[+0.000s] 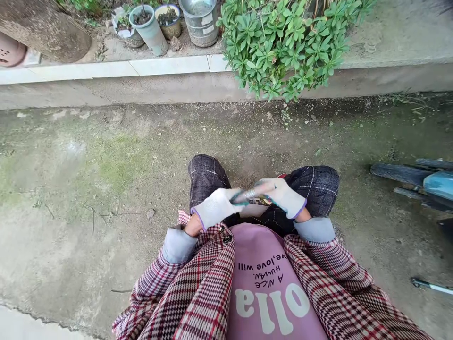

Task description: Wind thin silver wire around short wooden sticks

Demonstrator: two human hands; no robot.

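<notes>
My left hand, in a white work glove with a purple cuff, is closed in front of my lap. From the other side my right hand, gloved the same way, is closed too. Between them runs a slim tool with a silvery, ringed middle; one end lies in each hand. It is blurred and partly covered by fingers, so its exact kind does not show. Dark green patches mark the gloves' finger side. Beneath the hands, between my knees, something pale is partly visible.
A low ledge edged with white tiles crosses ahead. On it stand a metal bucket, a pale tall pot and a leafy green bush overhanging the edge. A wheeled object with blue parts stands at right on mossy concrete.
</notes>
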